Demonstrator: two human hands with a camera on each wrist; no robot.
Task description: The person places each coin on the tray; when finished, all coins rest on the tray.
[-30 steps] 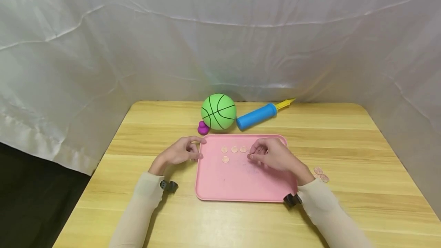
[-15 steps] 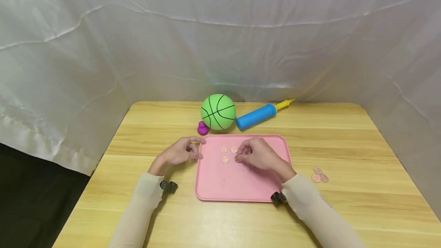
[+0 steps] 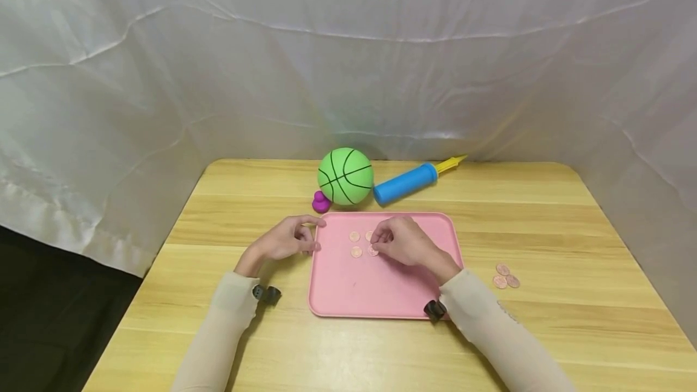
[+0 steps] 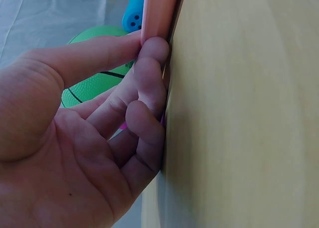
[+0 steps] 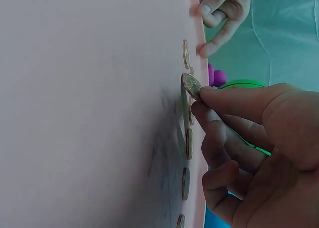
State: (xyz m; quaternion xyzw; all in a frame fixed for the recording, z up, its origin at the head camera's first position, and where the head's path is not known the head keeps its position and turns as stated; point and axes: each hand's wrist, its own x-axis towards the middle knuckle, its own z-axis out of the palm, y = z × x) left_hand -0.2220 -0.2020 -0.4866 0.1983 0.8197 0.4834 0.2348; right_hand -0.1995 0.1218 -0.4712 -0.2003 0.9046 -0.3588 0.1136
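In the head view my right hand is over the middle of the pink tray. Its thumb and forefinger pinch a copper-coloured coin, tilted in the right wrist view, close to the tray's surface. Beside it lie several flat coins, among them a far-left coin and a nearer one; my right hand hides some of the back row in the head view. At the tray's left edge, my left hand holds the rim, thumb on top and other fingers curled against its outer side.
Three coins lie in a loose group on the wooden table, right of the tray. Behind the tray are a green ball with black lines, a small purple knobbed object and a blue hand pump with a yellow end.
My right hand has moved left across the tray with its coin, to beside the coin at the left of the nearer row. The left hand has stayed on the rim.
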